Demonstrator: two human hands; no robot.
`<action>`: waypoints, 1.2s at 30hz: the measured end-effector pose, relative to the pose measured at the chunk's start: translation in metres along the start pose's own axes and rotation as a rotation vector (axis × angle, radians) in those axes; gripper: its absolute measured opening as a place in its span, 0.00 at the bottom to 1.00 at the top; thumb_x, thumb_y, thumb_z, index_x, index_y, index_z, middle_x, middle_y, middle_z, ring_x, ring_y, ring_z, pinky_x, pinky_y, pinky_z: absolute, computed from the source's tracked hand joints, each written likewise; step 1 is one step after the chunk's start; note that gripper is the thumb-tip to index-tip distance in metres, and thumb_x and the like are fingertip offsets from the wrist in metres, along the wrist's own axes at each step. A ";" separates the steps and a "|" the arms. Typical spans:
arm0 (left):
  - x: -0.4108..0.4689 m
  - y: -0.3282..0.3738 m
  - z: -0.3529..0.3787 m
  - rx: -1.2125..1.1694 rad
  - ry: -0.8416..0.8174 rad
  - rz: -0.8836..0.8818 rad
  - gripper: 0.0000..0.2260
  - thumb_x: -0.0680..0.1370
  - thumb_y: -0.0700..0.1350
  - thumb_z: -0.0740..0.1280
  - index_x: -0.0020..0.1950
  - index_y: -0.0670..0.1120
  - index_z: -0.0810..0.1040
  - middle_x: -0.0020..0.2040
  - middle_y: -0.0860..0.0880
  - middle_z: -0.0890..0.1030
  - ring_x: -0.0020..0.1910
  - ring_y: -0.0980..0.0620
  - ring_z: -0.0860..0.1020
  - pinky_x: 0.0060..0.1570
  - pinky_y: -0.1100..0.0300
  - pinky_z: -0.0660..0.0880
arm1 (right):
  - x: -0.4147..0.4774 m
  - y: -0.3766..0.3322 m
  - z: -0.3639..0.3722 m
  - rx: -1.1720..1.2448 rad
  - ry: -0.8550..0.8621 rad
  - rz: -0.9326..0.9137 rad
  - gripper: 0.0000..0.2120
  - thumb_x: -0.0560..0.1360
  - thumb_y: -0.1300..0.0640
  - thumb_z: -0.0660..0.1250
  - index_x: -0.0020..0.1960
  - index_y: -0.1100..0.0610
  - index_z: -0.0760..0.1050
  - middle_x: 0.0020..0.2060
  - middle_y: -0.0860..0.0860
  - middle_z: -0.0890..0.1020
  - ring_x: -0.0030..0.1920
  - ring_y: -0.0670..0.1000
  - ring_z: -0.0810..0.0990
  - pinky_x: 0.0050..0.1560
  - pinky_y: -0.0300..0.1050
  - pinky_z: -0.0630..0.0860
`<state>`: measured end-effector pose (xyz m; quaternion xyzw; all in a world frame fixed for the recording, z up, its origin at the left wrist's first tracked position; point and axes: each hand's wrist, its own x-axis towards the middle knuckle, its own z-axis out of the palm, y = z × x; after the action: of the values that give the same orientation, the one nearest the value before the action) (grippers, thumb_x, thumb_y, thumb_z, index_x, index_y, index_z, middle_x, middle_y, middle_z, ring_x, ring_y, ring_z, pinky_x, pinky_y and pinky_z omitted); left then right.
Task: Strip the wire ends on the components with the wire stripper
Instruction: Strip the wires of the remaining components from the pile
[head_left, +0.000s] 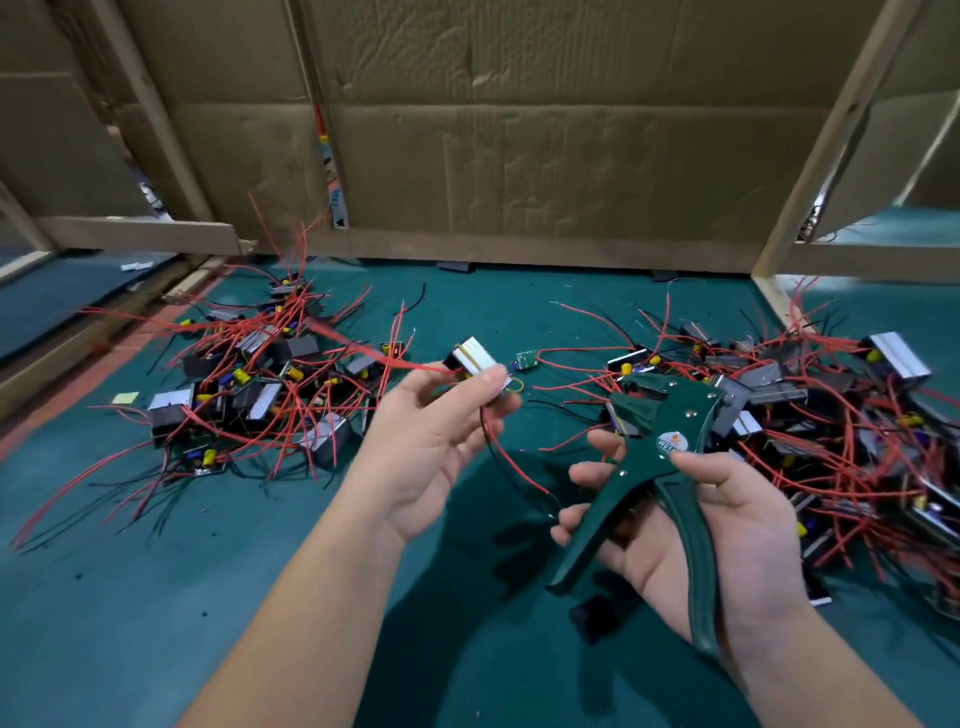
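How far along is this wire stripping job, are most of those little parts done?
Done: cannot tell; the left heap and the right heap of components lie on the green mat, their wire ends too small to judge. In hand: the left hand pinches one component, its red wire hanging near the wire stripper gripped by the right hand, not in its jaws. Left: that wire, likely many more.

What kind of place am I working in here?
Probably a small electronics assembly workstation: heaps of red-wired components on a green mat, cardboard partitions around it, a wire stripper in the right hand.
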<state>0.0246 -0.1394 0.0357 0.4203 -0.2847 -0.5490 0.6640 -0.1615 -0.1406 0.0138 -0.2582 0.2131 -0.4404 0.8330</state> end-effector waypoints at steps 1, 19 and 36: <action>-0.001 -0.001 0.000 -0.043 -0.016 -0.036 0.20 0.59 0.45 0.75 0.48 0.45 0.74 0.35 0.52 0.82 0.33 0.55 0.82 0.29 0.67 0.74 | 0.000 0.000 0.000 -0.005 -0.003 -0.003 0.32 0.53 0.52 0.70 0.55 0.65 0.79 0.43 0.66 0.80 0.35 0.67 0.80 0.38 0.61 0.80; 0.012 -0.009 -0.013 -0.376 -0.318 -0.053 0.27 0.67 0.26 0.48 0.49 0.42 0.83 0.58 0.40 0.81 0.58 0.43 0.80 0.54 0.57 0.78 | -0.003 -0.002 0.004 0.011 0.000 0.007 0.38 0.49 0.53 0.77 0.57 0.67 0.77 0.44 0.67 0.80 0.37 0.66 0.79 0.42 0.63 0.80; 0.006 -0.019 -0.002 0.100 -0.069 0.022 0.07 0.76 0.37 0.65 0.53 0.42 0.79 0.38 0.50 0.80 0.27 0.57 0.69 0.27 0.67 0.69 | -0.001 -0.001 0.004 -0.002 0.016 0.011 0.39 0.46 0.53 0.78 0.55 0.66 0.78 0.43 0.67 0.80 0.36 0.66 0.80 0.40 0.62 0.80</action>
<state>0.0185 -0.1458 0.0174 0.4309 -0.3390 -0.5409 0.6378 -0.1606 -0.1395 0.0174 -0.2542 0.2217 -0.4379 0.8334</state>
